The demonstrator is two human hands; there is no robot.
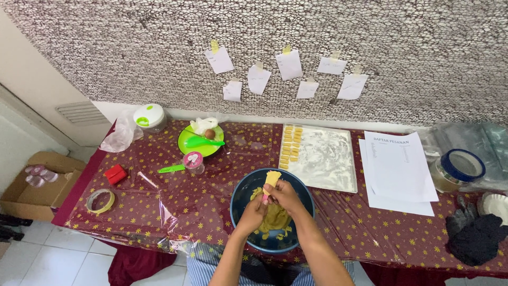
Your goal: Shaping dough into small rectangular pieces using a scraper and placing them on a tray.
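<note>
Around the blue bowl (241,198) on the maroon starred surface (185,204): behind and right, a floured white tray (330,159) with rows of yellow dough pieces (291,146) at its left edge; right of that, stacked paper sheets (398,169); left, a green plate (197,142) with a green spoon (203,142), a small pink-lidded jar (193,160), a tape roll (100,201) near the left edge. Nothing between bowl and tray. Over the bowl, left hand (254,212) curled around the lower end of a pink-handled mould, right hand (286,195) clasped just above it, fingers pinching yellow dough (272,178) at the top. More dough (275,220) inside the bowl.
</note>
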